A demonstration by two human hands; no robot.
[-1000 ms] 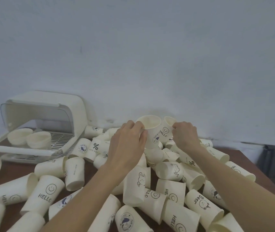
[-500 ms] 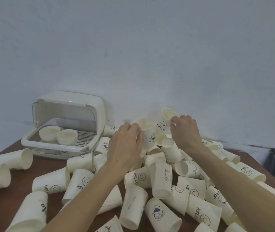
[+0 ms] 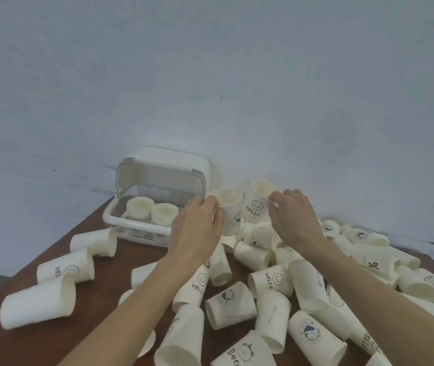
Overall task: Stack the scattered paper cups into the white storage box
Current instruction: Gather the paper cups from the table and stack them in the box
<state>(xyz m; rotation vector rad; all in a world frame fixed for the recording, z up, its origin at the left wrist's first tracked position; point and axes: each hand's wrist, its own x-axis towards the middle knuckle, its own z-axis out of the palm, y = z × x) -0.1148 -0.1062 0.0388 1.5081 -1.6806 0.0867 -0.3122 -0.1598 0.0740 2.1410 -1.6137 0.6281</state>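
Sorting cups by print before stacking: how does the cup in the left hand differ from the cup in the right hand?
The left-hand cup shows a round blue emblem, mostly hidden; the right-hand cup shows a black smiley and HELLO. The left-hand cup stands nearly upright; the right-hand cup tilts. The left hand wraps its cup's side; the right hand pinches its cup's rim. Both are cream paper cups, mouths up, held above the pile.

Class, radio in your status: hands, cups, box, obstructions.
Left hand grips one cup; right hand grips HELLO cup. Box open, two stacks inside. Path unobstructed.
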